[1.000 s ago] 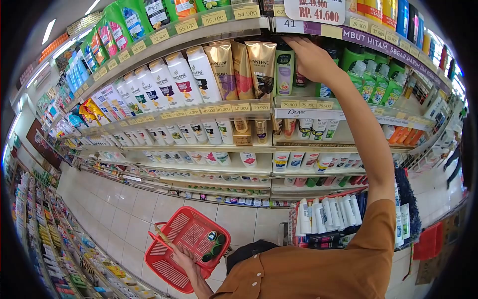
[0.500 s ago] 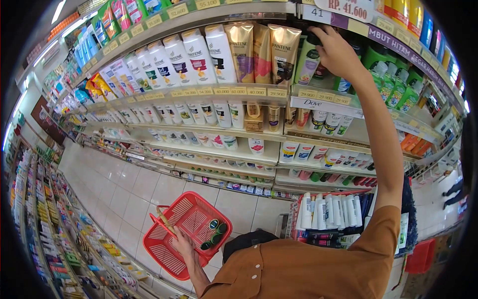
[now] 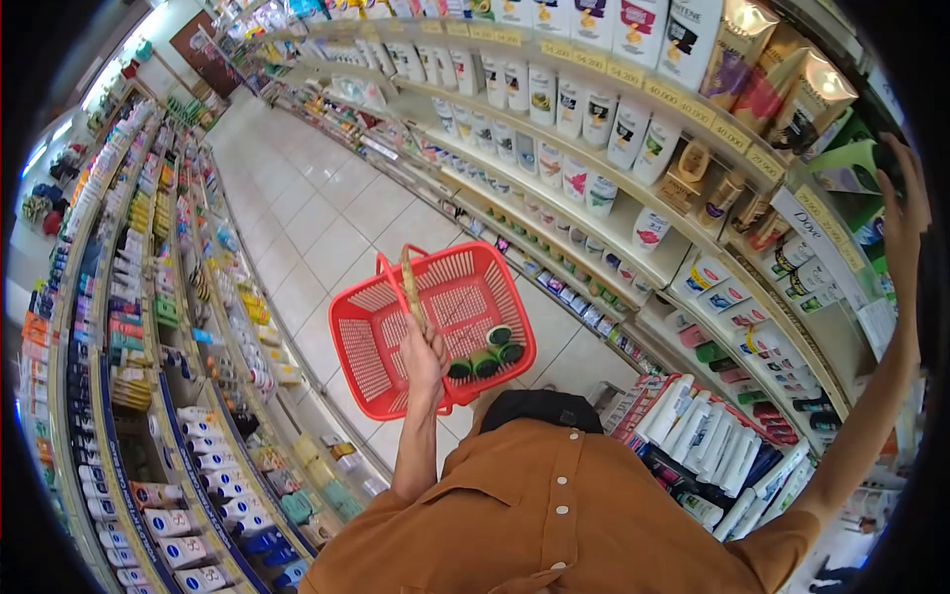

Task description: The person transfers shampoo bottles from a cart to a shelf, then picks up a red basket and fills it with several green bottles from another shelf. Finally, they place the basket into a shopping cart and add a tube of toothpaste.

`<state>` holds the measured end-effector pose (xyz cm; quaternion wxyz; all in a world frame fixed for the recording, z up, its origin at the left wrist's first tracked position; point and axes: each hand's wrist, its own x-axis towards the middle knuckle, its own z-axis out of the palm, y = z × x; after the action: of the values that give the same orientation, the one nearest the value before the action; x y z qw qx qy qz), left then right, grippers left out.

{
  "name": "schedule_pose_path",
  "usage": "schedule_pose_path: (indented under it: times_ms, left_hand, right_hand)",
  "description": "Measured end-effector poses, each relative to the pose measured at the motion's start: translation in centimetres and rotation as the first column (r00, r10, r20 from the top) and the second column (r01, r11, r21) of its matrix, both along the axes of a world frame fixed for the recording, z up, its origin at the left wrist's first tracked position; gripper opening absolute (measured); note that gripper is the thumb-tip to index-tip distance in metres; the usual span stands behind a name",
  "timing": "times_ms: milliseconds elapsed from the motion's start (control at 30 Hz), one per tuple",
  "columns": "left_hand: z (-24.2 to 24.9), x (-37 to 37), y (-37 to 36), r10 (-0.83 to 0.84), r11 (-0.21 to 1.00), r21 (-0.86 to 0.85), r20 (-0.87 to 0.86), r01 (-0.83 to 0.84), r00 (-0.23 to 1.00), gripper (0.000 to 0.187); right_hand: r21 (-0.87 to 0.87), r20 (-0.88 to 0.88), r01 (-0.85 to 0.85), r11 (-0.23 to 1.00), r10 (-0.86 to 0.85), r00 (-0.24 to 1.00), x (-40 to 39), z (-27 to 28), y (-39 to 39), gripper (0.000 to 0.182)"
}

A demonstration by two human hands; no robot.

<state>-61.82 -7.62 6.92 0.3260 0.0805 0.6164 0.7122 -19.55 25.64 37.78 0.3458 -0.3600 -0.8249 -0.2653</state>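
My left hand (image 3: 426, 351) is closed around the handle (image 3: 409, 282) of a red plastic shopping basket (image 3: 361, 346), held out in front of my body. Green bottles with dark caps (image 3: 483, 364) lie together in the basket's near right corner. At the far right, my stretched-out right hand (image 3: 905, 188) has its fingers wrapped about the dark-capped end of a green bottle (image 3: 843, 168). That bottle is tilted at the shelf's front, beside gold tubes (image 3: 811, 104). Part of its cap is hidden by my fingers.
Shelves of white shampoo bottles (image 3: 628, 134) run along the right side, with price strips (image 3: 594, 61) on the edges. Another stocked shelf (image 3: 109, 436) lines the left. A rack of white tubes (image 3: 693, 431) stands close by my right side. Tiled floor (image 3: 317, 188) stretches between.
My view has swung left, so the shelves and my right hand appear farther right. The bottle under my right hand stood upright before and is now tilted. My left hand still holds the basket.
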Motion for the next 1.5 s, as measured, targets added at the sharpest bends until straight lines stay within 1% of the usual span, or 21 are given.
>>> schedule_pose_path:
  times_ms: [33, 100, 167, 200, 233, 300, 333, 400, 467, 533, 633, 700, 867, 967, 1133, 1267, 1333, 1367, 1400, 1433, 1500]
  left_hand:
    - [0.0, 0.0, 0.1, -0.029, 0.999, 0.022, -0.001, 0.029, 1.0, 0.049]
    - [0.2, 0.0, 0.2, -0.038, 0.999, 0.028, -0.011, 0.038, 0.999, 0.049]
    - [0.9, 0.4, 0.5, -0.034, 0.999, 0.027, -0.008, 0.034, 0.999, 0.049]
    - [0.7, 0.2, 0.4, -0.055, 0.998, 0.043, -0.019, 0.055, 0.998, 0.049]
    - [0.7, 0.2, 0.4, -0.063, 0.997, 0.04, -0.016, 0.064, 0.998, 0.049]
    - [1.4, 0.2, 0.5, -0.079, 0.996, 0.038, -0.012, 0.08, 0.997, 0.049]
    - [1.8, 0.3, 0.6, -0.083, 0.996, 0.043, -0.008, 0.083, 0.997, 0.049]
    - [2.8, 0.7, 1.0, -0.09, 0.994, 0.059, 0.001, 0.09, 0.996, 0.049]
    - [3.5, 1.1, 1.3, -0.105, 0.989, 0.104, 0.002, 0.104, 0.995, 0.049]
    - [4.4, 1.5, 1.6, -0.115, 0.985, 0.133, -0.002, 0.114, 0.993, 0.048]
    - [5.5, 2.5, 1.8, -0.129, 0.978, 0.166, -0.007, 0.128, 0.992, 0.047]
    - [5.8, 3.1, 1.8, -0.141, 0.968, 0.21, -0.009, 0.14, 0.99, 0.046]
    - [6.2, 3.9, 1.5, -0.145, 0.961, 0.238, 0.006, 0.139, 0.989, 0.046]
    - [6.3, 4.6, 1.3, -0.153, 0.956, 0.25, -0.023, 0.154, 0.988, 0.046]
    - [5.6, 5.9, 0.4, -0.172, 0.954, 0.233, -0.094, 0.19, 0.981, 0.047]
    - [5.6, 7.0, 0.5, -0.164, 0.963, 0.2, -0.104, 0.182, 0.981, 0.046]
    - [4.5, 6.9, 0.4, -0.125, 0.979, 0.151, -0.083, 0.136, 0.989, 0.045]
    - [4.3, 7.2, 0.6, -0.018, 0.999, -0.037, -0.133, 0.013, 0.991, 0.046]
    - [4.4, 7.1, 0.7, -0.132, 0.984, 0.113, -0.066, 0.138, 0.989, 0.047]
    - [4.6, 7.3, 1.1, -0.148, 0.978, 0.139, -0.051, 0.154, 0.988, 0.047]
    - [4.7, 8.1, 1.8, -0.195, 0.96, 0.195, -0.053, 0.201, 0.979, 0.048]
  right_hand:
    - [-0.024, -0.106, -0.079, 0.997, 0.076, 0.991, -0.5, -0.1, -1.4, 0.04]
    - [-0.057, -0.021, 0.006, 0.998, -0.007, 1.0, -4.9, 2.7, -9.9, 0.037]
    - [0.147, 0.15, 0.054, 0.988, -0.076, 0.986, -4.3, 3.5, -11.8, 0.036]
    - [-0.062, -0.151, 0.187, 0.98, -0.194, 0.969, -5.8, 3.7, -13.6, 0.035]
    - [-0.297, -0.403, 0.244, 0.923, -0.353, 0.844, -9.9, 4.5, -16.9, 0.035]
    - [-0.237, -0.481, 0.056, 0.97, -0.168, 0.86, -10.3, 3.3, -17.7, 0.033]
    - [0.015, -0.25, -0.191, 0.982, 0.189, 0.95, -7.3, 0.9, -15.5, 0.032]
    - [-0.072, -0.034, -0.381, 0.922, 0.379, 0.925, -6.5, -1.7, -17.1, 0.035]
    - [-0.395, -0.134, -0.337, 0.854, 0.31, 0.941, -9.9, -3.1, -20.3, 0.044]
    - [-0.511, -0.201, -0.475, 0.717, 0.437, 0.876, -13.0, -5.9, -19.5, 0.044]
    - [-0.606, -0.291, -0.63, 0.486, 0.602, 0.744, -17.9, -12.2, -18.1, 0.035]
    - [-0.572, -0.336, -0.696, 0.434, 0.65, 0.682, -21.4, -17.7, -18.1, 0.032]
    - [-0.555, -0.256, -0.712, 0.43, 0.727, 0.638, -26.6, -28.5, -19.8, 0.039]
    - [-0.638, -0.202, -0.648, 0.417, 0.721, 0.663, -27.0, -31.5, -21.0, 0.039]
    - [-0.542, -0.058, -0.608, 0.58, 0.697, 0.715, -26.7, -34.9, -23.2, 0.027]
    - [-0.565, -0.082, -0.564, 0.602, 0.639, 0.765, -27.1, -37.6, -23.5, 0.028]
    - [-0.598, -0.074, -0.532, 0.599, 0.62, 0.781, -27.1, -39.2, -22.9, 0.03]
    - [-0.621, -0.042, -0.486, 0.615, 0.593, 0.804, -26.9, -39.4, -22.9, 0.03]
    - [-0.635, 0.042, -0.439, 0.635, 0.596, 0.802, -26.7, -39.5, -22.7, 0.03]
    - [-0.648, 0.116, -0.4, 0.648, 0.604, 0.789, -26.5, -39.7, -22.4, 0.03]
    - [-0.491, -0.014, -0.47, 0.733, 0.533, 0.846, -25.8, -40.3, -22.9, 0.017]
